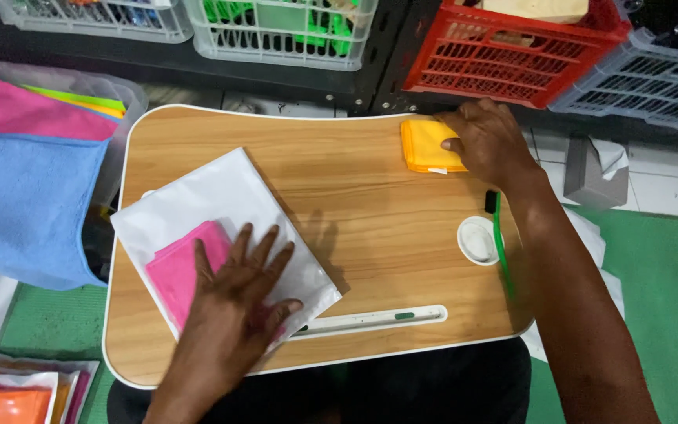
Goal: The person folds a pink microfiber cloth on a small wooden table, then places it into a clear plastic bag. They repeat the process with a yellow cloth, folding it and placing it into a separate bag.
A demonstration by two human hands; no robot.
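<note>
My left hand (pixel 241 290) lies flat, fingers spread, on a folded pink cloth (pixel 178 271) that sits partly inside a white plastic bag (pixel 221 196) on the left of a small wooden lap table (pixel 355 196). My right hand (pixel 490 141) rests on a folded orange cloth (pixel 424 145) at the table's far right corner, fingers curled over its right edge.
A white round cup recess (pixel 478 239) and a green-handled tool (pixel 500 239) lie at the table's right side. A slot (pixel 378 318) runs along the front edge. Blue and pink cloths (pixel 21 196) hang over a bin at left. Red, white and grey baskets (pixel 512 47) stand behind.
</note>
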